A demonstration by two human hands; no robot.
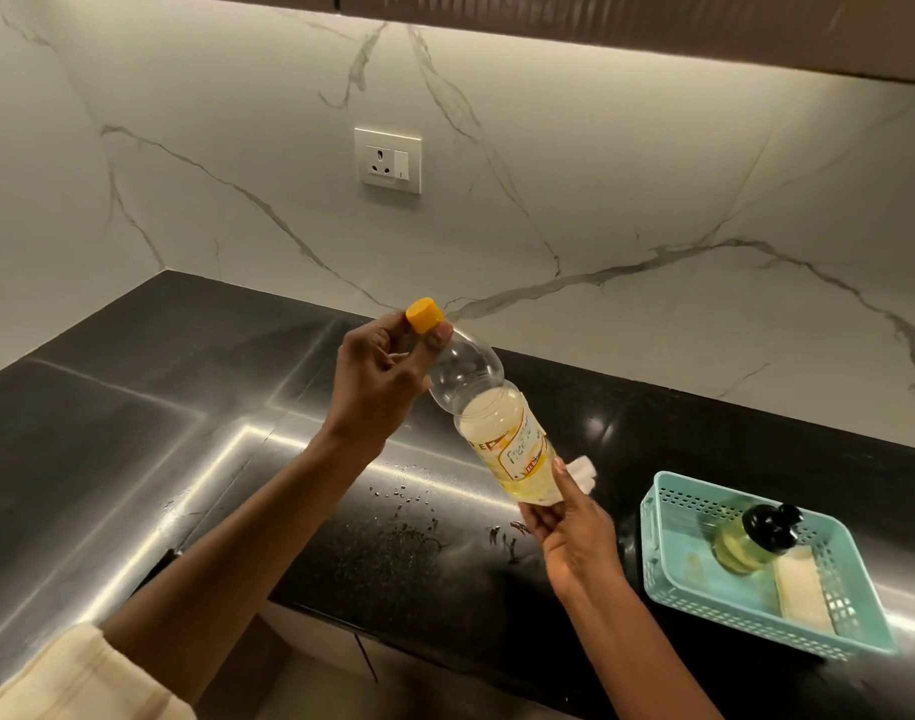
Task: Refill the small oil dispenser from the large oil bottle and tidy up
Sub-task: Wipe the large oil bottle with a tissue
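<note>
A large clear oil bottle (489, 418), about half full of pale yellow oil, hangs tilted above the black counter (133, 433). My right hand (574, 537) grips its base from below. My left hand (377, 376) holds the neck, fingers curled round the yellow cap (424, 315) that sits on the bottle's mouth. The small oil dispenser (751, 537), with a black top and yellow oil inside, stands in a teal basket (668, 579) at the right.
A crumpled white tissue (584, 469) lies on the counter behind the bottle. Drops and smears (408, 517) mark the counter below my hands. A pale folded cloth (803, 595) lies in the basket. A wall socket (387, 159) sits on the marble backsplash.
</note>
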